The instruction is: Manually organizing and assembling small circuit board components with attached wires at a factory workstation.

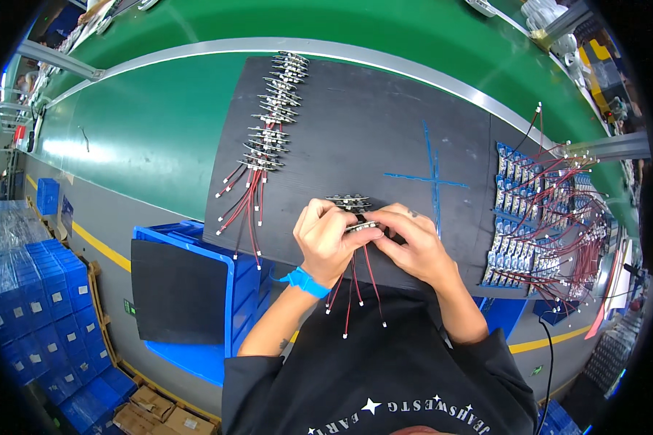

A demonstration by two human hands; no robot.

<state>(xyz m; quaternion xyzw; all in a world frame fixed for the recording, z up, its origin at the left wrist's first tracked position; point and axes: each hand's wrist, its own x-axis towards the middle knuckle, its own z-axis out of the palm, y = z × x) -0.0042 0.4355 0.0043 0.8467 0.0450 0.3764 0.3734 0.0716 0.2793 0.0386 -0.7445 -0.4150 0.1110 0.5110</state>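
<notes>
A small circuit board (363, 226) is pinched between the fingertips of my left hand (319, 235) and my right hand (419, 246), near the front edge of a black mat (355, 130). Both hands are closed, and the fingers cover part of the board. Just beyond the fingertips sits a small cluster of similar boards (347, 200). Red and black wires (350, 297) with white end plugs hang below my hands, over my dark shirt. A blue band (306, 282) circles my left wrist.
A long row of boards (276, 109) with wires (248, 210) lies along the mat's left side. Blue board panels (515, 188) with tangled wires cover its right end. Blue tape (433, 177) forms a cross on the mat. A blue crate (228, 283) stands below left.
</notes>
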